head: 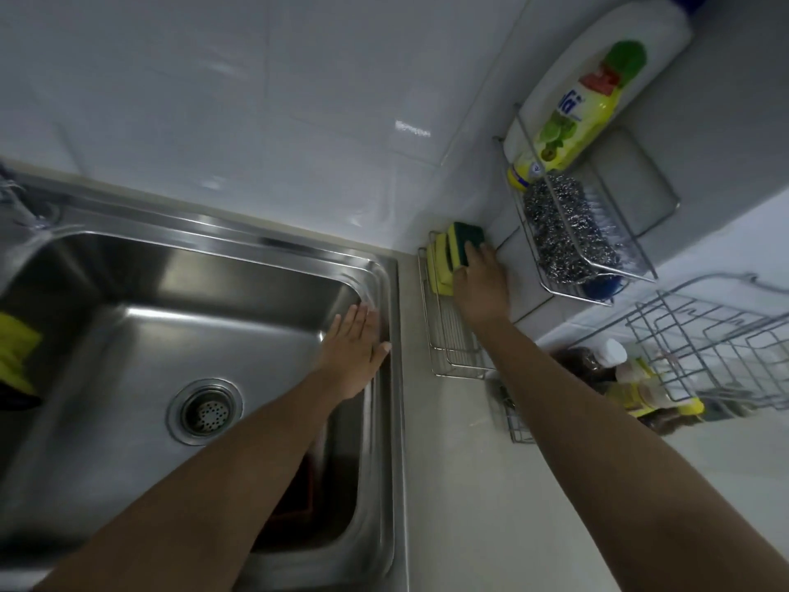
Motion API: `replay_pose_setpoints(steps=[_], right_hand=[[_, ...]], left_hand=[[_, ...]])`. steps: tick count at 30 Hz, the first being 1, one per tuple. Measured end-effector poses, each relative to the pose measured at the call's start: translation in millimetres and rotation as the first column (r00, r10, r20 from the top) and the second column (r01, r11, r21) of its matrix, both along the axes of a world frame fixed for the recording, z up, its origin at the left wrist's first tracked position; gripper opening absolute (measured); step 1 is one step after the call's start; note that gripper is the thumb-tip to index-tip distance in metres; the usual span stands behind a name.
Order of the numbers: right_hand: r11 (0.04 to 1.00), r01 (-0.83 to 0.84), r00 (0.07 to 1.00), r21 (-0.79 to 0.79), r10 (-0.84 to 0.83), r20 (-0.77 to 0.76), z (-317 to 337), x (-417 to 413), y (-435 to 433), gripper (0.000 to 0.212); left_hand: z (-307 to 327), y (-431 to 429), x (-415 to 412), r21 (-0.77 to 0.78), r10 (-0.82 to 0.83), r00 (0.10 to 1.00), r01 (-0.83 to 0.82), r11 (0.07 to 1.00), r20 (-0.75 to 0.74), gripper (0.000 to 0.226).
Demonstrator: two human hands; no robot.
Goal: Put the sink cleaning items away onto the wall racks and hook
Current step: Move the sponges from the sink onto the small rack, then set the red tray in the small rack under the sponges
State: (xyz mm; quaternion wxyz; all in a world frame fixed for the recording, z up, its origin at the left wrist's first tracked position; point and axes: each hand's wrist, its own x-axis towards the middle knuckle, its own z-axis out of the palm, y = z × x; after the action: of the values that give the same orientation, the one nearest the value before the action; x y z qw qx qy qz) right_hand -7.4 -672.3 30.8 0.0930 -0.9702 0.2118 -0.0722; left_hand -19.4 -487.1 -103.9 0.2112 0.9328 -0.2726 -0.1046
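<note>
My right hand (481,288) grips a yellow sponge with a green scouring side (465,240) at the far end of the lower wire wall rack (444,352), next to a second yellow sponge (439,267) lying there. Flat and open, my left hand (357,350) rests against the right inner wall of the steel sink (128,335). The upper wall rack (597,292) holds a white dish soap bottle (585,100), a steel wool scrubber (563,232) and a blue-tipped brush (600,284). A yellow cloth (15,352) hangs at the sink's left edge.
A wire dish rack (717,335) stands at the right above several bottles (632,378) on the counter. The faucet base (25,207) is at the far left. A drain strainer (205,412) sits in the sink floor. White tiled walls meet in the corner.
</note>
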Motion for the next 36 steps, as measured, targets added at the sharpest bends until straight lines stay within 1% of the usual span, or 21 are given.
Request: replay_pose_setpoints(steps=[2,3,5,7,9,11,13,14,16,18,22,23,25,27,28,31,33,36], right_hand=[[0.991,-0.103,0.992,-0.082,0.109,0.07,-10.1,-28.5,28.6,0.046],[0.983,-0.154,0.983,-0.1,0.162,0.081,-16.3,-43.6,45.6,0.044],[0.971,-0.224,0.972,-0.081,0.229,0.051,-31.2,-70.1,78.2,0.041],[0.969,-0.247,0.969,0.012,0.247,-0.019,-47.7,-93.2,109.4,0.042],[0.961,-0.254,0.959,0.108,0.265,-0.101,-65.1,-112.8,137.7,0.045],[0.947,-0.254,0.936,0.196,0.292,-0.198,-82.6,-126.5,162.2,0.045],[0.933,-0.216,0.904,0.289,0.303,-0.301,-99.6,-132.7,180.3,0.048],[0.924,-0.206,0.875,0.322,0.321,-0.362,-109.0,-135.7,189.7,0.05],[0.916,-0.219,0.789,0.338,0.369,-0.491,-127.9,-140.6,208.1,0.055],[0.912,-0.227,0.7,0.342,0.397,-0.594,-145.1,-144.9,223.4,0.058],[0.902,-0.234,0.559,0.363,0.43,-0.709,-168.9,-146.6,246.2,0.054],[0.902,-0.241,0.531,0.359,0.432,-0.729,-171.7,-146.8,249.8,0.054],[0.905,-0.255,0.504,0.34,0.424,-0.752,-174.8,-147.2,254.5,0.056],[0.92,-0.249,0.512,0.303,0.39,-0.765,-177.0,-148.7,256.2,0.053],[0.928,-0.248,0.531,0.28,0.371,-0.762,-177.2,-149.6,257.1,0.049],[0.942,-0.22,0.639,0.254,0.336,-0.692,-173.6,-152.1,261.0,0.036],[0.937,-0.188,0.714,0.294,0.336,-0.614,-168.5,-152.7,263.3,0.036],[0.928,-0.129,0.792,0.349,0.308,-0.527,-156.5,-152.0,263.9,0.036]], left_hand=[[3.5,22.1,-11.1,0.002,-0.007,1.0,0.007,1.0,0.028,0.067],[5.1,35.6,-17.4,0.008,-0.02,0.999,0.02,1.0,0.037,0.067],[6.7,65.8,-30.2,0.018,-0.04,0.998,0.039,0.999,0.055,0.067],[5.8,101.3,-42.6,0.048,-0.061,0.996,0.058,0.997,0.06,0.066],[3.8,137.3,-56.4,0.099,-0.071,0.997,0.067,0.993,0.034,0.066],[3.1,169.3,-72.1,0.141,-0.063,0.998,0.064,0.988,-0.014,0.066],[3.3,195.0,-91.0,0.144,-0.08,0.997,0.082,0.986,-0.02,0.066],[3.8,208.1,-103.0,0.149,-0.102,0.995,0.102,0.984,-0.01,0.066],[6.4,232.9,-127.9,0.166,-0.142,0.99,0.139,0.976,0.004,0.066],[9.0,251.1,-151.2,0.139,-0.162,0.987,0.16,0.977,0.003,0.065],[13.6,278.3,-190.2,0.102,-0.179,0.982,0.185,0.977,-0.066,0.062],[13.5,284.9,-197.4,0.097,-0.18,0.983,0.183,0.978,-0.039,0.06],[16.7,293.7,-206.9,0.12,-0.204,0.977,0.196,0.973,0.061,0.052],[19.1,296.9,-208.5,0.143,-0.224,0.966,0.205,0.968,0.127,0.045],[20.8,298.1,-208.7,0.147,-0.219,0.966,0.198,0.969,0.139,0.044],[15.9,298.4,-207.6,0.13,-0.225,0.972,0.215,0.968,0.064,0.051],[13.6,298.1,-206.9,0.12,-0.219,0.975,0.214,0.969,0.025,0.054],[9.1,298.4,-206.4,0.125,-0.209,0.978,0.206,0.971,0.014,0.055]])
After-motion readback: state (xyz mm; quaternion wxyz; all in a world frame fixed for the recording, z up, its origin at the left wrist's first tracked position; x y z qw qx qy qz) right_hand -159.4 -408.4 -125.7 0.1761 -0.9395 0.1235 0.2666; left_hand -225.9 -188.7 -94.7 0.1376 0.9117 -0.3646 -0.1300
